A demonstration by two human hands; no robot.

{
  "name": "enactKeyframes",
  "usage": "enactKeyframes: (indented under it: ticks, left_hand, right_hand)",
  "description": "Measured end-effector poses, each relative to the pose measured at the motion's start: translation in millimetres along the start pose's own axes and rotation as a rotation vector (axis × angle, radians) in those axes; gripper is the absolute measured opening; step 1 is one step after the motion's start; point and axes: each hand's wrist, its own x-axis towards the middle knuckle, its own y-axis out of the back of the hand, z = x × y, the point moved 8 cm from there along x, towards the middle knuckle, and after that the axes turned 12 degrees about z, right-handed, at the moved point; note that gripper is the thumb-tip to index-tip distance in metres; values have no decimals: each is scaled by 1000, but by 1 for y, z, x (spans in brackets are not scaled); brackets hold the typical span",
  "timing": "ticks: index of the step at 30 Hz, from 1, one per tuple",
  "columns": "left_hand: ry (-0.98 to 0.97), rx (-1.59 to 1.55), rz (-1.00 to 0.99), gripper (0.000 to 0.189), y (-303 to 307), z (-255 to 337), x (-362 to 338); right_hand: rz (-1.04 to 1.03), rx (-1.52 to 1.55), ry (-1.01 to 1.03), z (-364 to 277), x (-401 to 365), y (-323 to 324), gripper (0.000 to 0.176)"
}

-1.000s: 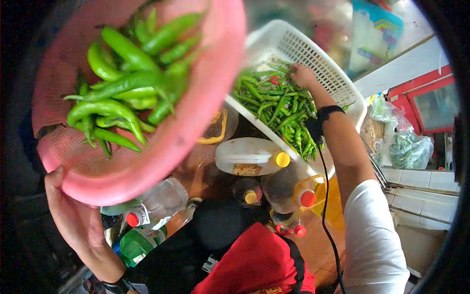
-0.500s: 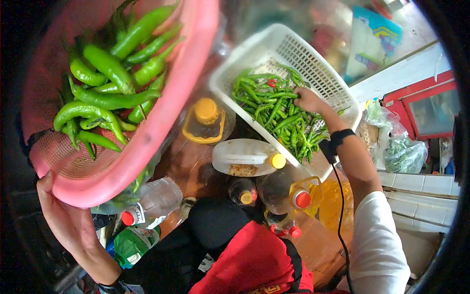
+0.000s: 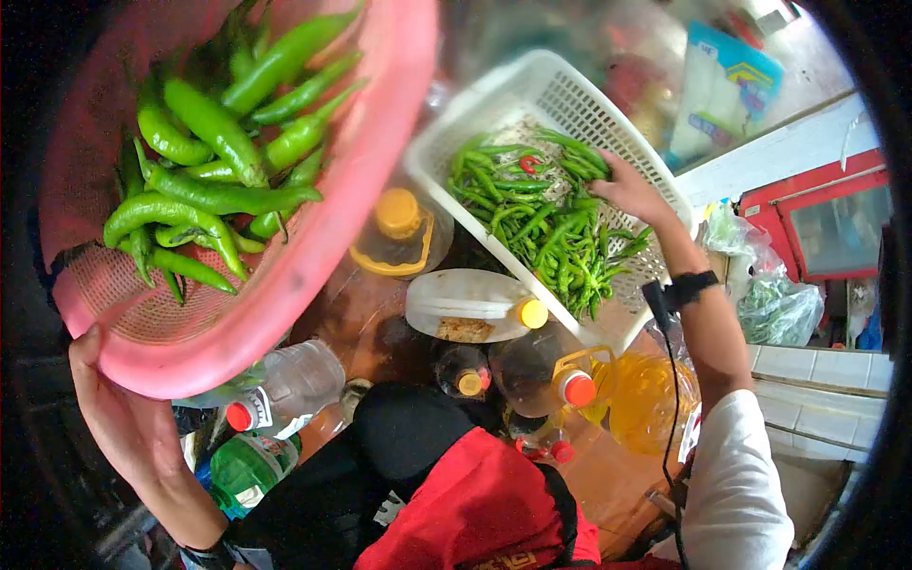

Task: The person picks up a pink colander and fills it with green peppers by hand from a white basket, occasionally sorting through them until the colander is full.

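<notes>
My left hand [image 3: 119, 399] grips the lower rim of a pink basket [image 3: 313, 294], tilted at the upper left. Large green peppers [image 3: 214, 195] lie inside it. At the centre right is a white perforated basket [image 3: 665, 180] with many thin green chillies [image 3: 541, 228] and a red one [image 3: 529, 164]. My right hand [image 3: 632, 190] is inside this basket near its right wall, its fingers closed round some green chillies at the upper right of the pile.
Below the white basket stand a yellow-capped jug [image 3: 470, 304], a red-capped jug [image 3: 541, 370] and a bottle of yellow oil [image 3: 651, 404]. A clear bottle [image 3: 304, 380] and a green bottle [image 3: 252, 470] are at the lower left. Bagged greens [image 3: 779, 304] lie at the right.
My right hand has moved right and slightly up within the white basket, with chillies shifted toward the right wall. My left hand still holds the pink basket.
</notes>
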Motion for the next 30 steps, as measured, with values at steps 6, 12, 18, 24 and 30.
enactKeyframes:
  ticks: [6, 12, 18, 24, 30]
  left_hand:
    - [-50, 12, 48, 41, -4, 1, -3]
    - [-33, 24, -28, 36, -6, -1, -10]
    - [2, 4, -32, 37, -5, -3, -13]
    - [-42, 21, 41, 39, -9, -1, -13]
    - [-78, 28, 21, 31, -5, 2, -10]
  right_hand:
    - [-92, -181, 325, -28, 26, -94, 54]
    - [-297, -452, 54, -5, 37, -104, 59]
    - [-372, 15, -133, -13, 38, -70, 35]
    - [-28, -3, -6, -43, 58, -79, 33]
    - [28, -336, 90, -56, 78, -150, 44]
